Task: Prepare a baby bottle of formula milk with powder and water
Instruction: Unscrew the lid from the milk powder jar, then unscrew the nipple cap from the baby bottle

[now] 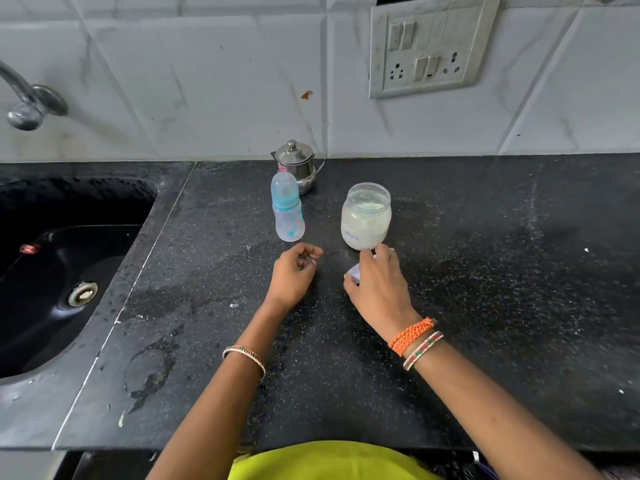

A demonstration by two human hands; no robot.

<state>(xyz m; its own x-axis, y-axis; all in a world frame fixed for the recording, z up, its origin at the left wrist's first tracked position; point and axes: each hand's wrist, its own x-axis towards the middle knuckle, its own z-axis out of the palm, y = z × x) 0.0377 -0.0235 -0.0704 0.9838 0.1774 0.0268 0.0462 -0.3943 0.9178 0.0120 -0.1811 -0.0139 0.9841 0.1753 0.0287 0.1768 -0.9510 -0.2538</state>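
Note:
A clear baby bottle with a teal ring and a clear cap stands upright on the black counter. To its right stands an open clear jar of pale formula powder, with no lid on it. My left hand hovers just in front of the bottle, fingers loosely curled, holding nothing. My right hand rests on the counter just in front of the jar, closed over a white lid that is mostly hidden under the palm.
A small lidded steel pot stands behind the bottle against the tiled wall. A black sink lies at the left, with a tap above it. A switch and socket plate is on the wall.

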